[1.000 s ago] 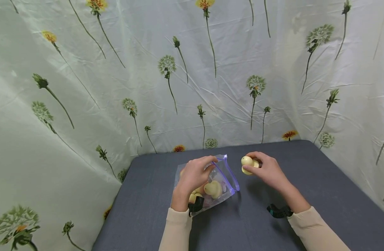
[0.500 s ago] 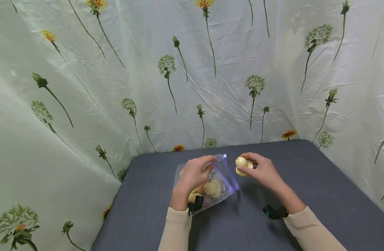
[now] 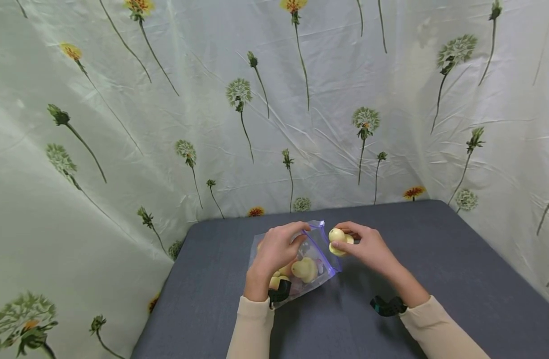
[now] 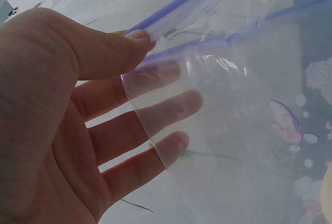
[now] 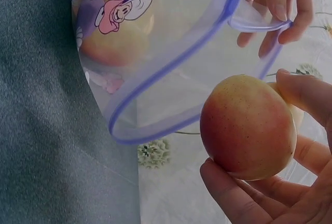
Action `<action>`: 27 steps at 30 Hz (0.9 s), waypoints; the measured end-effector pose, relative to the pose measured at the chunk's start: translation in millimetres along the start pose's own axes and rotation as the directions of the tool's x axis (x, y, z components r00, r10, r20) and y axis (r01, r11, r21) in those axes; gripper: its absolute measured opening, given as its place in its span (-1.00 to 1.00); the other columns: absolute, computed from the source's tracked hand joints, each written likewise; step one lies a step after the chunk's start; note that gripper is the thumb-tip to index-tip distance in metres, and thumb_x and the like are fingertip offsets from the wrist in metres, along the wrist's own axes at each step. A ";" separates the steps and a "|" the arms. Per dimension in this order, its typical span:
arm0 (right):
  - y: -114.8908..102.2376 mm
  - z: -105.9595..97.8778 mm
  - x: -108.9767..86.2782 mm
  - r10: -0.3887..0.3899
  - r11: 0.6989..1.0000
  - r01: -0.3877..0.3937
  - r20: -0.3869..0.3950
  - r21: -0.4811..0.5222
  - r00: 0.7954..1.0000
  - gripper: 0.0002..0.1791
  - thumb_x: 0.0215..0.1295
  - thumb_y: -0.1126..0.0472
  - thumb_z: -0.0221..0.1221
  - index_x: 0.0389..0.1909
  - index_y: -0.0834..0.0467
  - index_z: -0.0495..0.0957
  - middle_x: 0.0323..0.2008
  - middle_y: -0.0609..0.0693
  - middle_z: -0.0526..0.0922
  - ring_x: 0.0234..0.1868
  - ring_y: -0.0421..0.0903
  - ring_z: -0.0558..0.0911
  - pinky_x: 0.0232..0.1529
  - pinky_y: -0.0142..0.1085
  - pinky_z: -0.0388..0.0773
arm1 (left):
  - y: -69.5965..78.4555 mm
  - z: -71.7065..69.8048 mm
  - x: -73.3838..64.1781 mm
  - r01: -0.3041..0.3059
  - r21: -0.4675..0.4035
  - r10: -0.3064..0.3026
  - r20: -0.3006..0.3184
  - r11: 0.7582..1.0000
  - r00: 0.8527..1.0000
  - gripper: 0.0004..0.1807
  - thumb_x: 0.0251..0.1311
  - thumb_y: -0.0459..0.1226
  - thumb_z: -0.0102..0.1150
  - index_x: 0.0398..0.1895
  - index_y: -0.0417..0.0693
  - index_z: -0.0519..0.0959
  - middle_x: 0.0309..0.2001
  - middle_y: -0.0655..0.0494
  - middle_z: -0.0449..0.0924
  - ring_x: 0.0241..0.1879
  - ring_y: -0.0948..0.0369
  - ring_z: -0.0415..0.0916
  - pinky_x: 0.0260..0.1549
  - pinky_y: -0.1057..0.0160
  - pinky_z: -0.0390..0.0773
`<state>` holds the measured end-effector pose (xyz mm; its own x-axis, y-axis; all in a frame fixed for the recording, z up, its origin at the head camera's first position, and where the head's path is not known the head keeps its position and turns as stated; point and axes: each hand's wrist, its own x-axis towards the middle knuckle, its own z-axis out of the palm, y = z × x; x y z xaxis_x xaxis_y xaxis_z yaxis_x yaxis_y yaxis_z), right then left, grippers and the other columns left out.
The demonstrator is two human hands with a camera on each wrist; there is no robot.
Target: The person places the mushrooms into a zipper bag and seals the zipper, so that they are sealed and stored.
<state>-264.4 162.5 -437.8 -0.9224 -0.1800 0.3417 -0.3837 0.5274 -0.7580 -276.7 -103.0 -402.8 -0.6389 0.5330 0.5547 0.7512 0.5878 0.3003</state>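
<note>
My left hand (image 3: 279, 252) pinches the upper corner of a clear zip bag (image 3: 308, 249) between thumb and forefinger, right at the purple zip strip (image 4: 176, 7). Its other fingers lie spread behind the plastic. The bag's mouth gapes toward the right, and several yellowish apricots (image 3: 304, 270) sit inside, partly hidden by the hand and wrist. With its fingertips my right hand (image 3: 369, 249) holds a small cluster of apricots (image 3: 337, 236) just outside that mouth. One held apricot (image 5: 248, 128) shows a red blush in the right wrist view; a paler one is behind it.
Beneath the hands lies a dark grey table (image 3: 211, 259). A white curtain (image 3: 203, 109) printed with dandelions hangs behind the table and along its left side. Each wrist wears a black band, such as the right band (image 3: 388, 305).
My right hand has moved left with the apricots, from clear of the bag to right beside its mouth. The left hand and the bag have stayed in place.
</note>
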 end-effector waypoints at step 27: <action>-12.5 14.8 3.0 0.017 0.997 -0.025 0.122 0.067 0.992 -0.57 0.28 -0.17 0.34 0.11 -0.13 0.60 -0.07 -0.10 0.66 -0.19 -0.09 0.66 -0.28 -0.16 0.61 | -1.0 -0.9 0.3 0.028 0.003 -0.028 0.026 1.000 0.999 -0.80 0.39 -0.27 0.23 0.03 0.11 0.66 -0.12 0.29 0.70 -0.66 0.39 0.28 -0.60 0.36 0.36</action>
<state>-263.0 143.1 -435.5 -0.9272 -0.2711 0.2584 -0.3624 0.4753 -0.8017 -277.5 -103.9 -402.3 -0.6636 0.5318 0.5261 0.7326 0.6041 0.3135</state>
